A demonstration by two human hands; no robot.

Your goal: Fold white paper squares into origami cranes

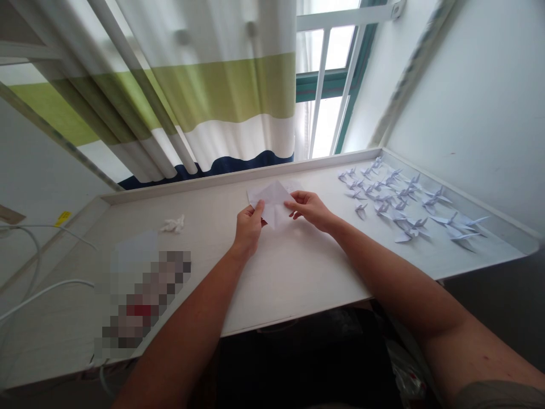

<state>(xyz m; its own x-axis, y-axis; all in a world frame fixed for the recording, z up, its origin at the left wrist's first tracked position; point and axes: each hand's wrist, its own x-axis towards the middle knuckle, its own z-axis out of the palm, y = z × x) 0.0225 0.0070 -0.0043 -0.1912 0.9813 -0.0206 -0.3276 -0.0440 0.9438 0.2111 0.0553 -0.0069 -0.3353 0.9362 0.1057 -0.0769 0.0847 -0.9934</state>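
A small white sheet of paper (275, 199) with crease lines is held up over the desk, one corner pointing away from me. My left hand (250, 225) pinches its left edge, thumb on top. On the opposite edge, my right hand (309, 209) grips the paper between thumb and fingers. Behind the held sheet, more white paper (294, 185) lies on the desk, partly hidden by it. To the right stand several folded paper cranes (400, 199), grouped toward the desk's far right corner.
The white desk (272, 295) has a raised rim at the back. A crumpled white tissue (172, 225) and a blurred-out long object (147, 301) lie on the left, near white cables (46, 295). A striped curtain (230, 91) hangs behind, beside a barred window (327, 79).
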